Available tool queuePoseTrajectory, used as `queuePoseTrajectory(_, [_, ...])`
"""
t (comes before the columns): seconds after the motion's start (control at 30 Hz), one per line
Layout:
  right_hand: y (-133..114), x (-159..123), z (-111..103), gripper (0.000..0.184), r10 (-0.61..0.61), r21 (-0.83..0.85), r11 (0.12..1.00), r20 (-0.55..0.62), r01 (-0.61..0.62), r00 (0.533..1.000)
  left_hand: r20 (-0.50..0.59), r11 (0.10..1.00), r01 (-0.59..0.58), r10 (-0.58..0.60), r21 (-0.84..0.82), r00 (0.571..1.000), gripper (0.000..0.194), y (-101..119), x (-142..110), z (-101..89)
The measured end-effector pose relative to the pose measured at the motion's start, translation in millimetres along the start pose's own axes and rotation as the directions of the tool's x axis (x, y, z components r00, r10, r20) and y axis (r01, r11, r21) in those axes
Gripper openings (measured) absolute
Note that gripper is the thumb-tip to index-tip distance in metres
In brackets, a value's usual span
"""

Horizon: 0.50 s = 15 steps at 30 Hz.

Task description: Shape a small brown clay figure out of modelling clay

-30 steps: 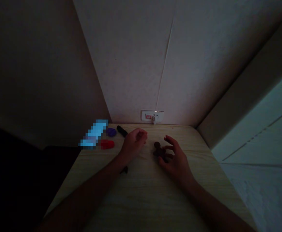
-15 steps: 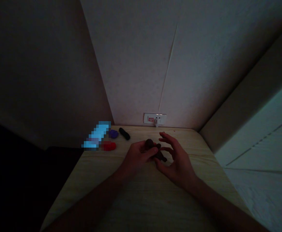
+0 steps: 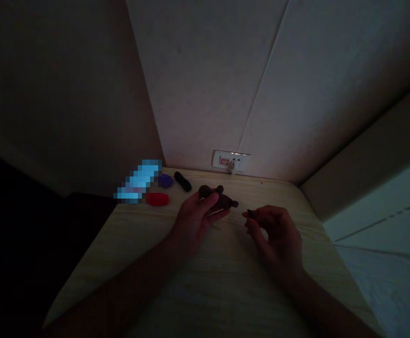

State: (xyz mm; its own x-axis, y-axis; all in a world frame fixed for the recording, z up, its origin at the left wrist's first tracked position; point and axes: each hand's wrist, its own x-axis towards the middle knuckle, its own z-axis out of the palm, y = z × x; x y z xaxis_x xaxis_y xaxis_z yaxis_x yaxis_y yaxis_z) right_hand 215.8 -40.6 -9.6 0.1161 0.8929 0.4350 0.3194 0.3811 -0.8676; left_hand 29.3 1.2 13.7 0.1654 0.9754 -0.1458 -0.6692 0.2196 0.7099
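Observation:
My left hand [image 3: 193,217] is closed around a dark brown clay figure [image 3: 223,201], with the thumb lying across it. Round knobs stick out from the figure's body, which is held just above the table. To its right, apart from it, my right hand [image 3: 278,237] pinches a small dark brown piece [image 3: 250,213] between thumb and fingertips. The dim light hides the exact shape of that piece.
Beyond my left hand lie a red lump [image 3: 157,199], a purple lump [image 3: 165,180] and a black roll [image 3: 183,181]. A blurred bright screen [image 3: 140,180] stands at the left edge of the wooden table [image 3: 205,291]. A wall socket [image 3: 231,161] holds a plug.
My left hand has moved right and taken hold of the brown figure, then lifted and turned it. My right hand has left the figure, moving right, and now pinches a small dark piece.

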Motion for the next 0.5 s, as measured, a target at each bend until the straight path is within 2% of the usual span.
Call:
queuePoseTrajectory(0.27, [-6.4,0.0,-5.9,0.019,-0.141,-0.194,0.968,0.101,0.158,0.985,-0.043,1.000,0.024,-0.024,0.002,0.999,0.015,-3.0,-2.5,0.5])
queuePoseTrajectory(0.33, [-6.9,0.9,-5.9,0.018,-0.157,-0.189,0.966,0.114,0.177,0.981,-0.059,0.999,0.036,-0.036,0.007,0.998,0.016,-4.0,-3.0,0.3])
queuePoseTrajectory(0.5, [-1.8,-1.7,-5.3,0.024,-0.117,-0.109,0.986,0.089,0.126,0.989,-0.102,0.999,0.027,-0.024,0.025,0.995,0.011,-9.1,-2.5,0.6])
